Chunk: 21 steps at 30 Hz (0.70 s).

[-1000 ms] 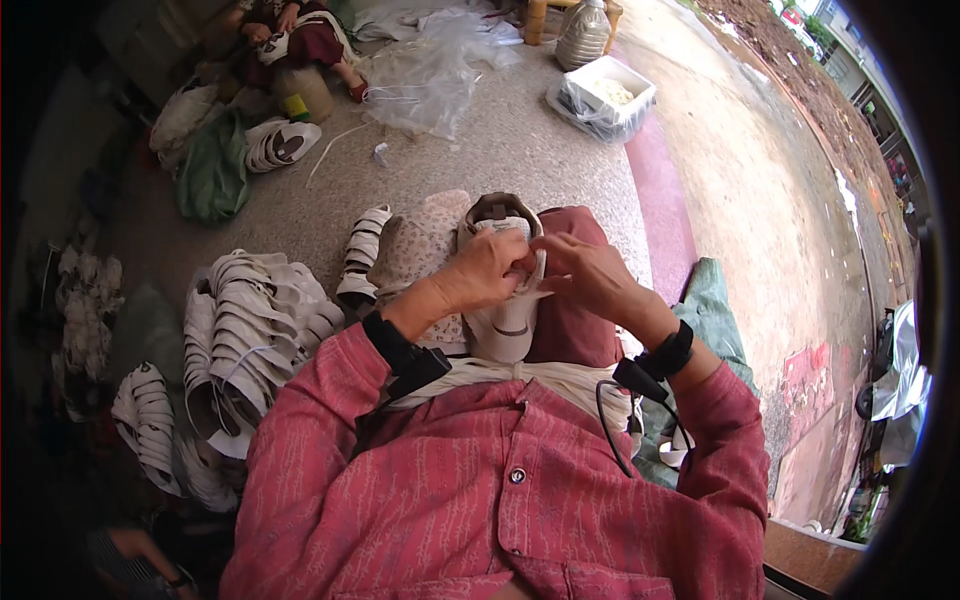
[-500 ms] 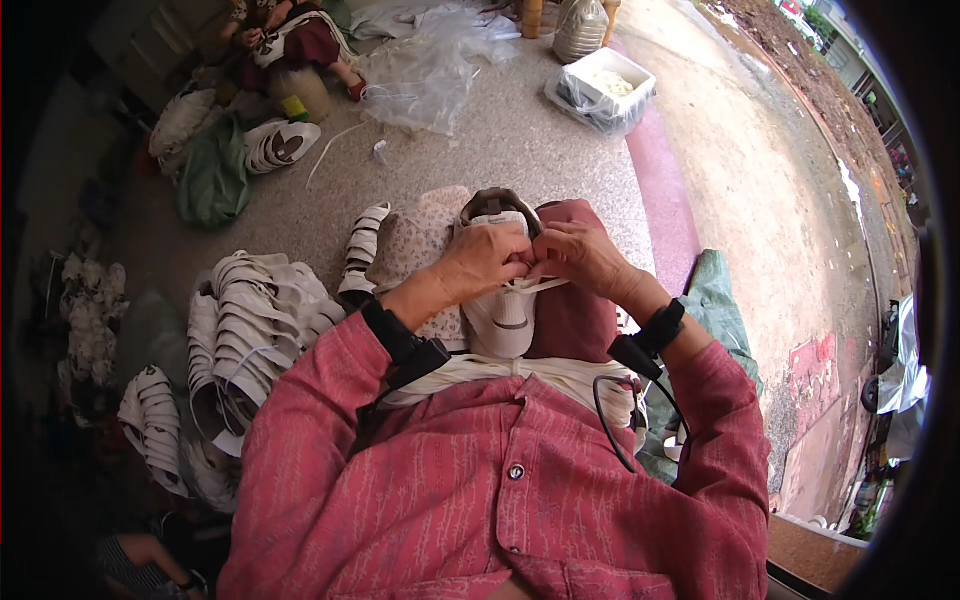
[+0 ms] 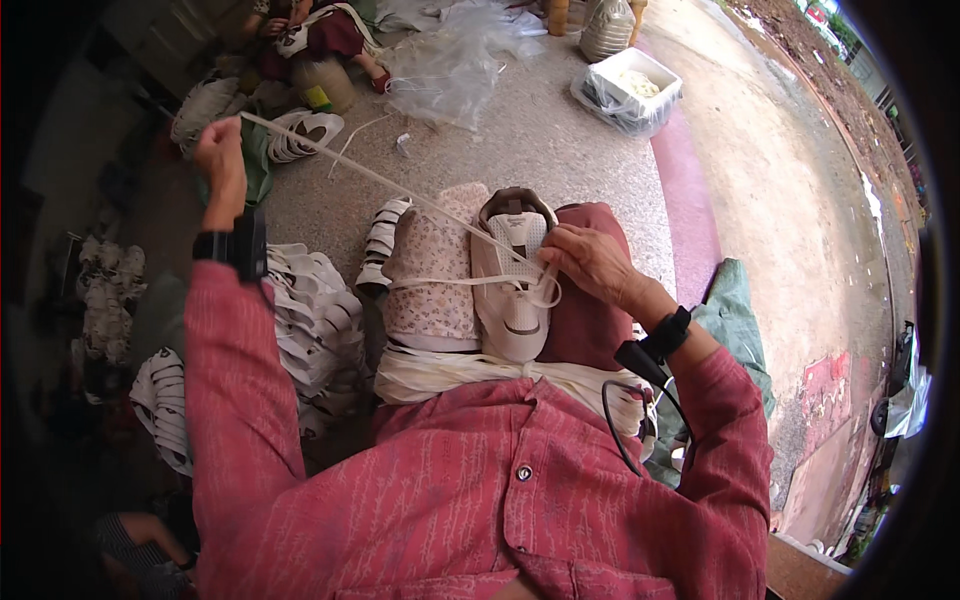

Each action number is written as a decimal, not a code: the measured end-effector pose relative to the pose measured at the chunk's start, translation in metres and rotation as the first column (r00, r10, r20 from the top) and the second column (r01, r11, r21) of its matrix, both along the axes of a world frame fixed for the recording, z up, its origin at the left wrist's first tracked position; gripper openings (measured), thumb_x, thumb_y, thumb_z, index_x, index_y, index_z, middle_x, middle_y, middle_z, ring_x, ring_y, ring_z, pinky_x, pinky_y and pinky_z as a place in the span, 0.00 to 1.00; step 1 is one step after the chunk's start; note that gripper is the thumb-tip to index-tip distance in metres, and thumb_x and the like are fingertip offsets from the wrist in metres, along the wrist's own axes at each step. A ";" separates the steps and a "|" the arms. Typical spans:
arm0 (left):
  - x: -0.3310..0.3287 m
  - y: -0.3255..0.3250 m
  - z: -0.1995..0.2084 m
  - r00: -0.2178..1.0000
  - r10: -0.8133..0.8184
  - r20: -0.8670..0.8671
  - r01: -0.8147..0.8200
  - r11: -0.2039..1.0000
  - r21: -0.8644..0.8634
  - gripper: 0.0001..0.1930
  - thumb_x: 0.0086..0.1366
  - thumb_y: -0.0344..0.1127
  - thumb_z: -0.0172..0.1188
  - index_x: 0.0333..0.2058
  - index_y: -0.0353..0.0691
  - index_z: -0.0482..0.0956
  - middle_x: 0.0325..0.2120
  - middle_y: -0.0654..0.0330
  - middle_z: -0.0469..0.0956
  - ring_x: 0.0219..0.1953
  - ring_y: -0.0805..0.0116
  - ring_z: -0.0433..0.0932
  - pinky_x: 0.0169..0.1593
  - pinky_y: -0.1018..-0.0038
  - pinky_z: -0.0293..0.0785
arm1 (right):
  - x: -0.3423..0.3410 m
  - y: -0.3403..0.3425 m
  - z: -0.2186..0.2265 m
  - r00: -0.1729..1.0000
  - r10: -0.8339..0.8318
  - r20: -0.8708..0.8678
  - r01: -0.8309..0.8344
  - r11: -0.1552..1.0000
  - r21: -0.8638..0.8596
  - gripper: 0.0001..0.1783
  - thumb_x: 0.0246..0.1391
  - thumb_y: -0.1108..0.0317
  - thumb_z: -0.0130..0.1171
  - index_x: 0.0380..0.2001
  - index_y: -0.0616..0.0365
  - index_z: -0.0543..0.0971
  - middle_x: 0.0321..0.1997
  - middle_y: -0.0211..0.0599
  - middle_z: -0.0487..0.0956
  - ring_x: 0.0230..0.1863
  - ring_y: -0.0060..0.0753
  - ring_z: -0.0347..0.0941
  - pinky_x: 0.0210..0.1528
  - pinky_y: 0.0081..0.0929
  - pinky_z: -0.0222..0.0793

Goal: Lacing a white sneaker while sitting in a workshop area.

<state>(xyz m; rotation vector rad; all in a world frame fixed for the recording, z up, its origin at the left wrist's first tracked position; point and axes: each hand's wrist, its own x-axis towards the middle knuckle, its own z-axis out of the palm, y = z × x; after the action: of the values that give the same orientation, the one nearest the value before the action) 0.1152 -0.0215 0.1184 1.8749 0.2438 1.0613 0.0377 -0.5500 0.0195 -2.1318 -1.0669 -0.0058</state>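
I am sitting in a makeshift shoe workshop, opening onto outdoor pavement (image 3: pixel 765 190). A shoe (image 3: pixel 503 308) is lying before me, stacked white shoe pieces (image 3: pixel 318 312) are crowding my left, and another person (image 3: pixel 333 36) is sitting across the speckled floor (image 3: pixel 600 168).

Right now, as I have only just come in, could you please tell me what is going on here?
A person's raised left hand holds a cream shoelace, stretched taut from an off-white sneaker on the lap. The right hand is at the sneaker's side, by the lacing; what its fingers pinch is unclear. Another stretch of lace lies across the floral cloth beside the sneaker, so the lacing is unfinished.
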 end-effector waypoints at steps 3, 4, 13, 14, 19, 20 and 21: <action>-0.024 -0.040 -0.042 0.956 -0.163 -0.242 0.180 0.982 0.049 0.14 0.59 0.31 0.62 0.43 0.36 0.75 0.27 0.65 0.76 0.27 0.77 0.73 0.35 0.77 0.71 | -0.011 -0.003 -0.005 0.980 -0.088 -0.181 0.117 0.981 0.158 0.13 0.64 0.60 0.50 0.33 0.60 0.73 0.29 0.39 0.76 0.32 0.40 0.75 0.34 0.35 0.68; -0.038 -0.069 -0.054 0.912 -0.242 -0.331 0.272 0.961 0.046 0.16 0.59 0.31 0.63 0.45 0.38 0.75 0.27 0.65 0.76 0.28 0.77 0.73 0.35 0.78 0.72 | -0.016 -0.006 -0.003 0.929 -0.125 -0.349 0.220 0.943 0.248 0.13 0.65 0.60 0.50 0.34 0.60 0.73 0.28 0.37 0.77 0.29 0.34 0.76 0.32 0.31 0.69; -0.129 -0.240 -0.094 0.760 -0.530 -0.377 0.648 0.568 0.508 0.10 0.49 0.39 0.69 0.28 0.44 0.80 0.32 0.62 0.75 0.40 0.60 0.73 0.51 0.65 0.62 | -0.058 -0.005 0.020 0.438 -0.261 -0.860 0.394 0.916 -0.077 0.14 0.61 0.61 0.57 0.37 0.63 0.79 0.26 0.31 0.79 0.16 0.18 0.72 0.13 0.16 0.64; -0.127 -0.247 -0.095 0.742 -0.564 -0.364 0.664 0.540 0.516 0.10 0.50 0.40 0.70 0.28 0.44 0.79 0.31 0.62 0.75 0.40 0.61 0.73 0.52 0.65 0.61 | -0.059 0.001 0.019 0.391 -0.247 -0.887 0.412 0.908 -0.071 0.13 0.61 0.62 0.57 0.36 0.63 0.79 0.27 0.31 0.79 0.17 0.18 0.72 0.13 0.15 0.64; -0.115 -0.253 -0.103 0.646 -0.608 -0.461 0.762 0.482 0.432 0.11 0.51 0.42 0.69 0.25 0.44 0.78 0.28 0.65 0.75 0.39 0.63 0.73 0.52 0.65 0.60 | -0.054 0.001 -0.005 0.004 0.569 -0.822 0.699 0.587 0.409 0.10 0.63 0.62 0.52 0.32 0.56 0.75 0.20 0.21 0.68 0.17 0.16 0.57 0.18 0.15 0.53; -0.113 -0.253 -0.104 0.629 -0.606 -0.488 0.777 0.473 0.415 0.11 0.51 0.42 0.69 0.24 0.44 0.77 0.27 0.65 0.75 0.39 0.63 0.73 0.53 0.65 0.59 | -0.056 0.002 -0.006 -0.001 0.568 -0.823 0.697 0.590 0.407 0.10 0.63 0.62 0.52 0.32 0.56 0.75 0.20 0.21 0.68 0.17 0.16 0.57 0.18 0.15 0.53; -0.113 -0.253 -0.104 0.630 -0.603 -0.490 0.777 0.477 0.412 0.11 0.51 0.42 0.69 0.24 0.44 0.77 0.27 0.65 0.75 0.39 0.63 0.73 0.53 0.65 0.59 | -0.059 0.002 -0.007 -0.020 0.662 -0.749 0.733 0.519 0.440 0.08 0.63 0.63 0.52 0.36 0.56 0.74 0.24 0.22 0.70 0.19 0.16 0.58 0.19 0.16 0.54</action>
<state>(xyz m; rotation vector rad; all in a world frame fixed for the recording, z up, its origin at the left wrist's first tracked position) 0.0022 -0.2746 0.0140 2.3478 -0.7761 0.2636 -0.0213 -0.5475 0.0130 -0.5228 0.1785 0.7796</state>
